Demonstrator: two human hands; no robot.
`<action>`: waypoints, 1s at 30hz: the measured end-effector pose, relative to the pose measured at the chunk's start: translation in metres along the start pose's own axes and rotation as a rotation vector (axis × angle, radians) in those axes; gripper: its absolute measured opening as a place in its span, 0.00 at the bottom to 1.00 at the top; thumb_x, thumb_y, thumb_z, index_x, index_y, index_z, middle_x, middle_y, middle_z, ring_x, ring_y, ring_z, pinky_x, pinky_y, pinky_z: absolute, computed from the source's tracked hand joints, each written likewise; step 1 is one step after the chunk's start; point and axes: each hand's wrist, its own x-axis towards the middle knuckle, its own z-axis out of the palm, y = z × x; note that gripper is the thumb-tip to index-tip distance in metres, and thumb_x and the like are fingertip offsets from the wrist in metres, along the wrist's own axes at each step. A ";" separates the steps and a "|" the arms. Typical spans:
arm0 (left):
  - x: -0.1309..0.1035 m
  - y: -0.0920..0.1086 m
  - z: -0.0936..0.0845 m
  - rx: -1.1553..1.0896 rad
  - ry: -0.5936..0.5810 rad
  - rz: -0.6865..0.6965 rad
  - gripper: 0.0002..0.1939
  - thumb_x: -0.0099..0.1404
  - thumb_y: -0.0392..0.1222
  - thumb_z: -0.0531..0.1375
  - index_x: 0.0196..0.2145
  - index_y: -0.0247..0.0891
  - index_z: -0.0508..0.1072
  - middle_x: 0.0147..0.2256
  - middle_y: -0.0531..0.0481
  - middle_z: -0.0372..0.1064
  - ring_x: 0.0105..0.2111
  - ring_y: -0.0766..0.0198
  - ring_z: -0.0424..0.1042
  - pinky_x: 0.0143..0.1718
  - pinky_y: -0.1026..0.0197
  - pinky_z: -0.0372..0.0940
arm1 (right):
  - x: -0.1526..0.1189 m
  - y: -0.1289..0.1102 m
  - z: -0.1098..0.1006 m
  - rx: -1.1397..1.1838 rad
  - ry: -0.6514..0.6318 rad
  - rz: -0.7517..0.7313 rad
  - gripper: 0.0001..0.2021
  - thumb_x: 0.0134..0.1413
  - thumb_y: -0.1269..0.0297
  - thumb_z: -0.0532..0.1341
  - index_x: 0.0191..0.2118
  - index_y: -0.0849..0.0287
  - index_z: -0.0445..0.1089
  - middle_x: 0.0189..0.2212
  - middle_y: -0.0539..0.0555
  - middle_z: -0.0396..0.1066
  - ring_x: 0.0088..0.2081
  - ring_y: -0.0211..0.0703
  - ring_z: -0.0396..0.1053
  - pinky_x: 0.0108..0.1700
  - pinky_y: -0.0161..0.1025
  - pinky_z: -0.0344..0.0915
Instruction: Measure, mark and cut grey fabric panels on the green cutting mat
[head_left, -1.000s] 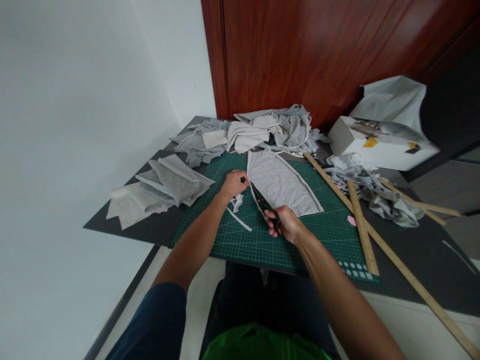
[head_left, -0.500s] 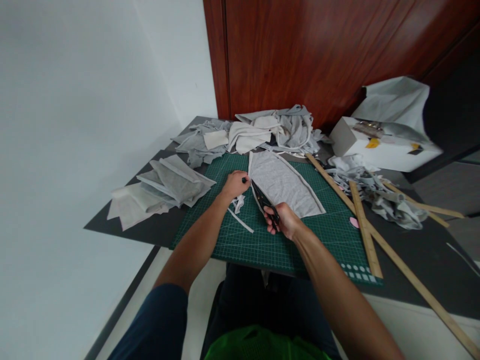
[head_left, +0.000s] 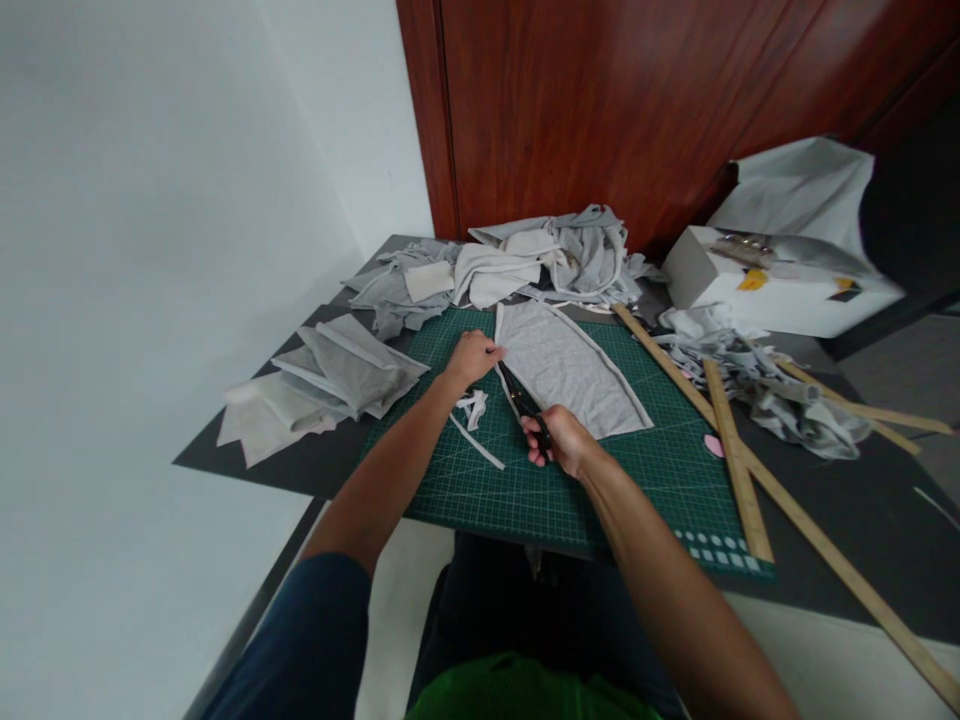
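Right hand (head_left: 559,440) is curled tight around the handles of the black scissors (head_left: 521,403), blades pointing away from the body along the left edge of the grey fabric panel (head_left: 566,365). That panel lies flat on the green cutting mat (head_left: 637,470), near the middle of the surface, its long sides edged in pale trim. The blades sit right at that left edge, and I judge the angle lets them run along the trim line; whether they are parted or closed is too small to tell.

Left hand (head_left: 472,357) is up ahead of the blades, fingers bent and pressing down at the panel's left edge, apparently pinning the cloth so it stays taut and does not drag; what it pinches, if anything, I cannot make out. Just below it lie white offcut strips (head_left: 474,425), a crumpled bit and a long thin one, resting on the mat beside the scissors.

Further out: a stack of folded grey pieces (head_left: 330,375) on the left, off the mat, a loose heap of grey and white cloth (head_left: 525,265) at the far side, wooden rulers (head_left: 731,455) crossing on the right, more scraps (head_left: 780,395) among them, and a white box (head_left: 750,280) beyond.
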 end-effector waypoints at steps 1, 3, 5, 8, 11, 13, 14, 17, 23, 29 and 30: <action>0.006 0.001 -0.002 0.037 -0.033 -0.020 0.17 0.69 0.47 0.62 0.25 0.37 0.81 0.30 0.43 0.78 0.40 0.55 0.77 0.51 0.56 0.68 | 0.001 0.000 0.000 0.000 -0.001 0.002 0.12 0.58 0.70 0.56 0.23 0.58 0.63 0.16 0.49 0.62 0.16 0.37 0.63 0.17 0.32 0.57; 0.017 0.003 -0.004 0.088 -0.087 -0.087 0.16 0.67 0.47 0.63 0.26 0.37 0.82 0.30 0.41 0.78 0.40 0.53 0.78 0.49 0.56 0.68 | 0.002 0.001 -0.001 0.004 -0.006 0.000 0.12 0.57 0.70 0.56 0.23 0.58 0.63 0.16 0.48 0.62 0.16 0.37 0.63 0.17 0.32 0.57; 0.024 0.003 -0.006 0.111 -0.100 -0.159 0.11 0.65 0.44 0.64 0.29 0.36 0.83 0.32 0.40 0.79 0.40 0.51 0.78 0.47 0.56 0.68 | 0.004 0.002 -0.002 0.011 -0.013 -0.007 0.11 0.56 0.71 0.56 0.23 0.58 0.63 0.16 0.48 0.63 0.16 0.37 0.64 0.17 0.32 0.57; 0.025 -0.002 -0.005 0.079 -0.016 -0.124 0.08 0.61 0.35 0.63 0.36 0.36 0.84 0.39 0.41 0.80 0.44 0.52 0.78 0.51 0.54 0.68 | 0.006 0.003 -0.003 0.021 -0.032 -0.012 0.10 0.55 0.71 0.56 0.23 0.58 0.63 0.16 0.48 0.63 0.16 0.37 0.64 0.17 0.32 0.57; 0.020 -0.013 0.001 -0.020 0.047 0.038 0.16 0.59 0.28 0.60 0.40 0.41 0.84 0.49 0.45 0.80 0.52 0.54 0.75 0.60 0.52 0.66 | 0.007 0.004 -0.004 0.034 -0.048 -0.012 0.10 0.54 0.71 0.56 0.23 0.58 0.63 0.16 0.49 0.63 0.16 0.36 0.64 0.17 0.32 0.57; 0.016 -0.020 0.006 -0.075 0.041 0.073 0.17 0.61 0.28 0.59 0.39 0.44 0.85 0.52 0.49 0.80 0.54 0.56 0.74 0.61 0.50 0.65 | 0.006 0.004 -0.005 0.041 -0.057 -0.011 0.09 0.54 0.71 0.57 0.23 0.58 0.64 0.16 0.49 0.63 0.16 0.36 0.64 0.17 0.31 0.58; 0.014 -0.023 0.008 -0.095 0.043 0.061 0.17 0.62 0.29 0.59 0.38 0.45 0.85 0.51 0.50 0.81 0.54 0.56 0.74 0.61 0.50 0.65 | 0.005 0.004 -0.006 0.044 -0.063 -0.008 0.09 0.54 0.71 0.58 0.23 0.58 0.64 0.17 0.49 0.63 0.16 0.36 0.64 0.17 0.32 0.58; 0.008 -0.027 0.011 -0.134 0.089 0.002 0.13 0.64 0.33 0.60 0.35 0.45 0.85 0.48 0.50 0.82 0.52 0.57 0.76 0.61 0.50 0.66 | 0.002 0.001 -0.008 0.060 -0.084 0.000 0.09 0.55 0.69 0.59 0.25 0.58 0.64 0.17 0.49 0.63 0.17 0.37 0.64 0.18 0.32 0.59; 0.001 -0.026 0.006 -0.185 0.121 -0.037 0.06 0.65 0.40 0.64 0.33 0.42 0.83 0.45 0.48 0.83 0.50 0.58 0.79 0.61 0.55 0.65 | -0.006 -0.008 -0.013 0.039 -0.116 0.028 0.12 0.61 0.65 0.56 0.27 0.60 0.66 0.18 0.50 0.63 0.18 0.40 0.67 0.20 0.34 0.62; -0.001 -0.025 0.005 -0.192 0.153 -0.056 0.06 0.62 0.34 0.64 0.34 0.41 0.83 0.45 0.46 0.83 0.50 0.57 0.80 0.62 0.53 0.65 | -0.001 -0.012 -0.013 0.022 -0.123 0.034 0.13 0.64 0.63 0.55 0.28 0.59 0.66 0.19 0.50 0.64 0.19 0.41 0.67 0.22 0.35 0.64; -0.001 -0.025 0.005 -0.192 0.158 -0.057 0.07 0.62 0.34 0.64 0.35 0.41 0.83 0.45 0.46 0.83 0.50 0.57 0.80 0.62 0.53 0.65 | 0.001 -0.012 -0.013 0.021 -0.124 0.032 0.13 0.64 0.62 0.55 0.28 0.59 0.66 0.18 0.50 0.64 0.19 0.41 0.67 0.22 0.35 0.64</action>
